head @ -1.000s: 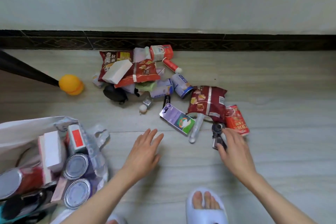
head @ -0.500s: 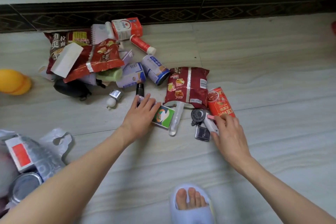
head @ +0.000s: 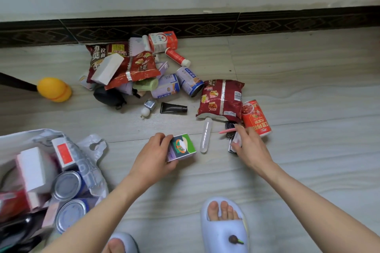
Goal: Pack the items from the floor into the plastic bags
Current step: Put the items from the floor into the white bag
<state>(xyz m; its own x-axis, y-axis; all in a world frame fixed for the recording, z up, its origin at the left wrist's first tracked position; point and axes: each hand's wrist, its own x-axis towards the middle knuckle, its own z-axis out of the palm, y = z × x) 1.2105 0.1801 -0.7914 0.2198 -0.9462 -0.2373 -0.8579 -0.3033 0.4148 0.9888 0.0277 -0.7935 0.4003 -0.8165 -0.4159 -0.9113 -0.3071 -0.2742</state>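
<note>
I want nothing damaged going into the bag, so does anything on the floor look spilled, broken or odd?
Nothing looks spilled or broken. The items simply lie jumbled: the blue cans and the red can are tipped on their sides, and snack packets overlap. The left hand grips a small box.

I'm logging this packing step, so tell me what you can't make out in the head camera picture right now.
- Small dark items under the right hand: head view, fingers cover them, kind unclear.
- Plastic bag: cut off by the left edge, lower contents hidden.
- Pile under the red snack packet: overlapped, several items unreadable.
</note>
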